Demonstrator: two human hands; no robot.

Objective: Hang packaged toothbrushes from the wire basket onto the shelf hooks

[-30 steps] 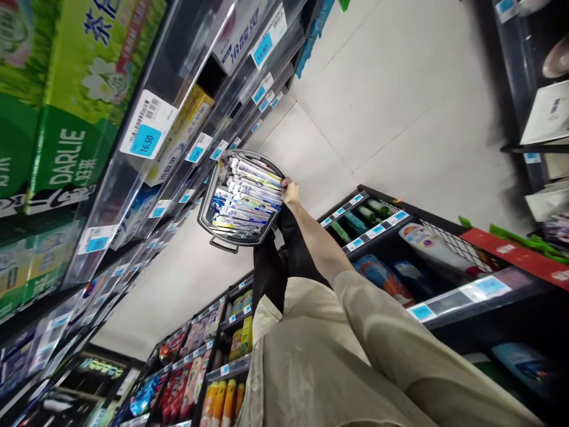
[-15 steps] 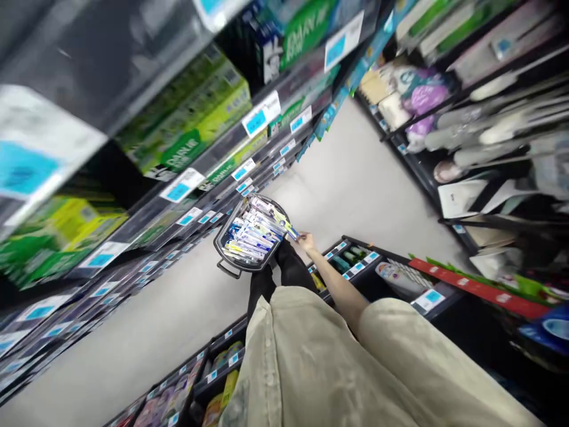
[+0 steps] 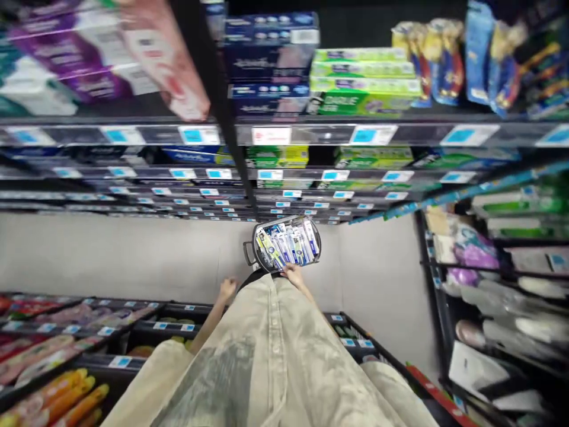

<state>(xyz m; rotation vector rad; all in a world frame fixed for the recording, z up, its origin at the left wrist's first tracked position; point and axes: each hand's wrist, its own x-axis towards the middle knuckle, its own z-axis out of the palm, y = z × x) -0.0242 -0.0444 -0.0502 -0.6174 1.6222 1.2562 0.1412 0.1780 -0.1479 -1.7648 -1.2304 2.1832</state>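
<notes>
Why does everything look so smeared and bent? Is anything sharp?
Head view: motion blur smears the pink and purple boxes upper left and the side shelves; the wide lens fans shelf edges toward the centre; the basket and right hand are sharpest; light even.

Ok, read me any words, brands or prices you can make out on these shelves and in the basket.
No text can be read for certain in this blurred view.
price tags on the shelf edges: blue and white, figures blurred.
green boxes: lettering blurred.
dark blue boxes: print blurred.
packs in the basket: too small to read.
</notes>
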